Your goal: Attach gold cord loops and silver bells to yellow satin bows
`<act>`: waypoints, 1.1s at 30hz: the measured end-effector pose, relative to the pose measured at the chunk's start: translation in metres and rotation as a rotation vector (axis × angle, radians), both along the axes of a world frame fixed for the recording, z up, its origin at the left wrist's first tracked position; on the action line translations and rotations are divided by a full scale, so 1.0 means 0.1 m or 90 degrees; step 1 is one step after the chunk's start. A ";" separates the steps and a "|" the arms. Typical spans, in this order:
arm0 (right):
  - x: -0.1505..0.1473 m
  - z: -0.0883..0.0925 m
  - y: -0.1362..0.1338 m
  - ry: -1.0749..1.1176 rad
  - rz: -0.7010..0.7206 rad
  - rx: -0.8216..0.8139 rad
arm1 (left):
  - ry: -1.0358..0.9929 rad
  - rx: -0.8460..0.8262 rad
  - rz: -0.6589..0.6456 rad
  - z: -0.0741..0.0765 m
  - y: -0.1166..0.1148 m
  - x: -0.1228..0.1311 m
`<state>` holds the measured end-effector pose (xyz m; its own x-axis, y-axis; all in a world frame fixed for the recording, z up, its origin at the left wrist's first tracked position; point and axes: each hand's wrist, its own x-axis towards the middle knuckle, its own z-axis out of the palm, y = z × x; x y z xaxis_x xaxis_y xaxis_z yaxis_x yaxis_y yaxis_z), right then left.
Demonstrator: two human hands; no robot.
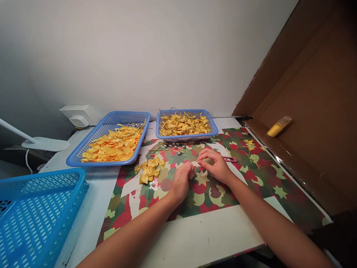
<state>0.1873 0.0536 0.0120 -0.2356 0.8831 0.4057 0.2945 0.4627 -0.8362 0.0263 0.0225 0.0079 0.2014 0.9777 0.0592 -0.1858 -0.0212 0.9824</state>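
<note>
From where I am standing, I can read no word, number or brand. The patterned paper (202,178) carries printed stars and circles, but I can make out no letters on it. On the small tube (279,126) with yellow content, on the white box (76,111) and on the big blue basket (79,186), I also find no readable mark.

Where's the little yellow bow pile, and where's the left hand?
Yellow bow pile (150,170): head view, middle of the heap.
Left hand (182,179): head view, middle of the hand.
</note>
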 end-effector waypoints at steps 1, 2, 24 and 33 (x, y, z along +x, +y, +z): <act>0.00 0.01 0.00 -0.016 -0.006 0.005 | -0.016 -0.006 0.009 0.00 0.01 0.00; 0.01 0.01 -0.01 -0.033 -0.011 0.013 | -0.034 -0.013 0.018 0.00 0.02 0.00; 0.00 0.03 -0.08 -0.263 -0.048 0.318 | 0.181 0.080 0.100 0.04 0.05 -0.05; 0.02 0.00 -0.06 -0.315 -0.018 0.279 | 0.234 0.088 0.096 0.02 0.08 -0.08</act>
